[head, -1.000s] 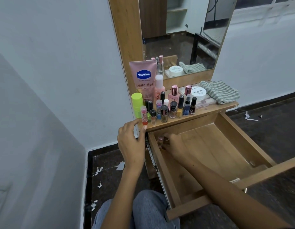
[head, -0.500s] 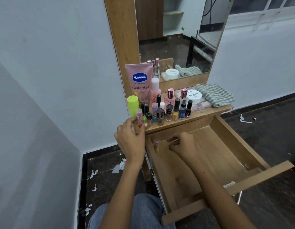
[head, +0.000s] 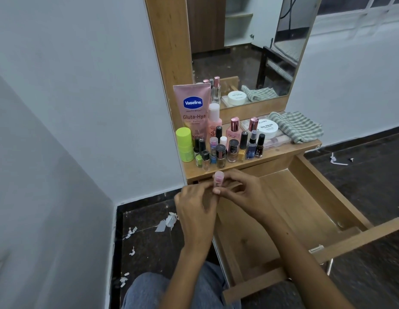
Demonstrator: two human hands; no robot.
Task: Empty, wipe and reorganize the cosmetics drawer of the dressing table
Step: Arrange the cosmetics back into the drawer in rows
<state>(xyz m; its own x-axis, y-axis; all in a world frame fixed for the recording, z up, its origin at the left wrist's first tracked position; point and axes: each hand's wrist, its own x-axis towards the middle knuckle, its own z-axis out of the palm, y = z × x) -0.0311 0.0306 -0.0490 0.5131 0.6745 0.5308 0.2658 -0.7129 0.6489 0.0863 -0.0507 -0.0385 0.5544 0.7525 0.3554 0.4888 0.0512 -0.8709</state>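
**Both hands on a small pink bottle above the open drawer**

A small pink bottle (head: 218,179) is held upright between the two hands, just in front of the counter (head: 290,150) edge and over the back left corner of the pulled-out drawer (head: 305,210). The right hand (head: 243,192) pinches it from the right, thumb under its base. The left hand (head: 197,210) reaches its fingers to the bottle's left side; whether they grasp it or only touch it cannot be told, as motion blur hides the contact.

On the counter stand a pink lotion tube (head: 193,112), a lime green bottle (head: 184,144) and a tight cluster of nail polish bottles (head: 233,150). To their right lie a white round jar (head: 266,128) and a striped cloth (head: 296,127), just beside each other. The mirror (head: 245,47) rises behind them. Scraps of paper (head: 167,221) lie on the dark floor left of the drawer.
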